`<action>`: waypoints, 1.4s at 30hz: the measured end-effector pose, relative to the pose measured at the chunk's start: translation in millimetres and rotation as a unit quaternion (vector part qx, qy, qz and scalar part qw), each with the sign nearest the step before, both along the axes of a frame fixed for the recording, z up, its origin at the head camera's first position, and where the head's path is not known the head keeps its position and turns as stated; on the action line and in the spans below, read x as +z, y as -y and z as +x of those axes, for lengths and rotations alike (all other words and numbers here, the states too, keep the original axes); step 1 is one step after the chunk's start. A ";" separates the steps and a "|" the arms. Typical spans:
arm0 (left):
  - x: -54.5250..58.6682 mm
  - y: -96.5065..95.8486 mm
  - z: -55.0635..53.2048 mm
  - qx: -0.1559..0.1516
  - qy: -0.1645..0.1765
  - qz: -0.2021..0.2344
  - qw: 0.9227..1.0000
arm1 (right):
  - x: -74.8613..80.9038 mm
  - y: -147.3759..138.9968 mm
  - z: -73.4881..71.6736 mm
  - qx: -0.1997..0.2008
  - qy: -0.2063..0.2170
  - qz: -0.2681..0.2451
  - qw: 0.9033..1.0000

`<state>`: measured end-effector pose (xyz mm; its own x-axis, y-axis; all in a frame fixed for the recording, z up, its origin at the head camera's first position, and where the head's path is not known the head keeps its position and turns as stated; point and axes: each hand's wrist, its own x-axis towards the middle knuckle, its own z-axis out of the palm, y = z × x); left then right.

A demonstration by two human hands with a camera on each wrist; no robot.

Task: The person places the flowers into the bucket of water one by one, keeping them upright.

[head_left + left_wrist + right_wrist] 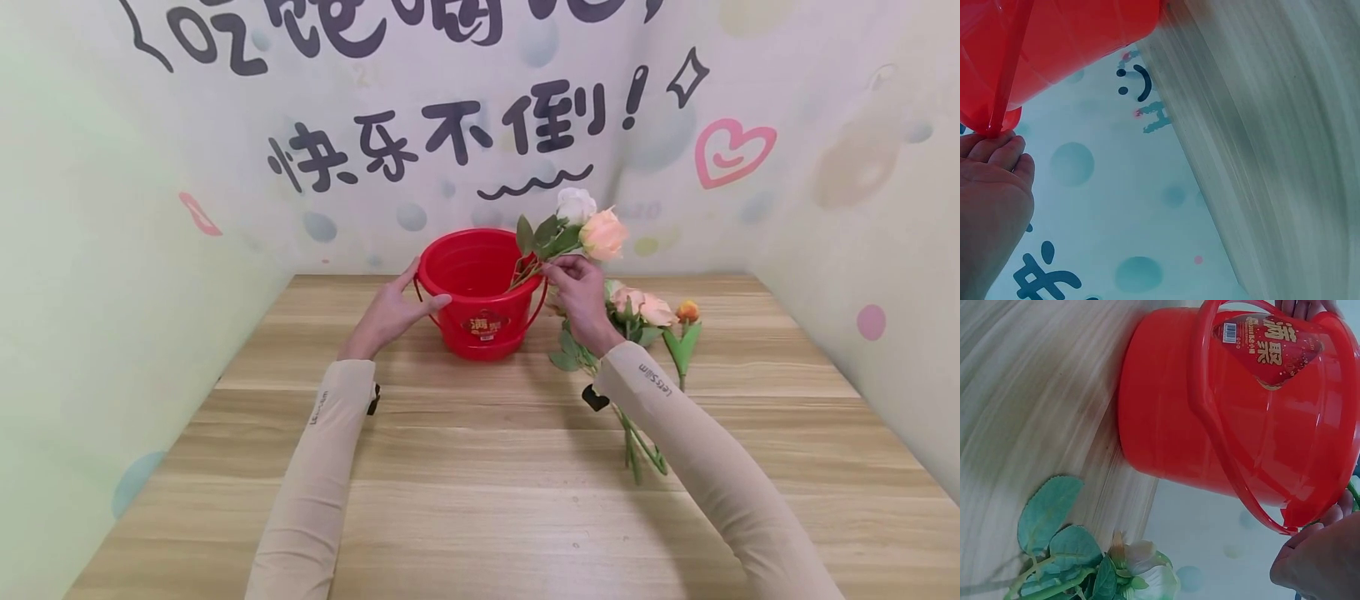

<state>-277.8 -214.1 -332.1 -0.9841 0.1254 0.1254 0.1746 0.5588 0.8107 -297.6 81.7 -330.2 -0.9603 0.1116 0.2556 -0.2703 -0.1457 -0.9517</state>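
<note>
A red plastic bucket (483, 329) stands upright at the back of the table. My left hand (393, 312) holds its left rim, thumb toward the front; in the left wrist view the fingers (1007, 150) lie against the rim by the handle's end. At the bucket's right rim, my right hand (581, 296) pinches the stems of artificial roses, a white rose (576, 205) and a peach rose (603, 234). Their stem ends reach inside the bucket while the blooms lean out to the right. The fingertips are partly hidden in the right wrist view.
More artificial flowers lie right of the bucket, partly under my right forearm: peach roses (645, 307) and an orange tulip (687, 312). The bucket's handle (1225, 447) hangs down its front. A printed wall (420, 208) stands close behind the wooden table (480, 483).
</note>
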 end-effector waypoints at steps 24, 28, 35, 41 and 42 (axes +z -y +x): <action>0.1 0.5 1.1 -0.005 0.000 0.009 1.000 | 0.1 -4.5 0.4 0.011 0.012 0.031 0.999; 0.0 0.1 1.3 -0.004 0.003 0.008 1.000 | -0.4 -6.0 0.5 0.010 0.016 0.044 0.999; 0.4 -0.2 1.8 -0.002 0.005 0.010 1.000 | 0.5 -6.3 -0.3 0.010 0.020 0.060 0.998; -0.2 0.2 1.4 -0.002 0.005 0.010 1.000 | 1.0 -5.6 -0.3 0.013 0.024 0.074 0.997; -0.2 0.2 1.4 -0.002 0.005 0.010 1.000 | 0.9 -5.4 -0.1 0.013 0.026 0.073 0.997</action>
<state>-276.3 -214.3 -332.2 -0.9849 0.1263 0.1183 0.1684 0.5416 0.8236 -297.7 87.0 -329.3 -0.9747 0.0514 0.2174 -0.2182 -0.0104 -0.9758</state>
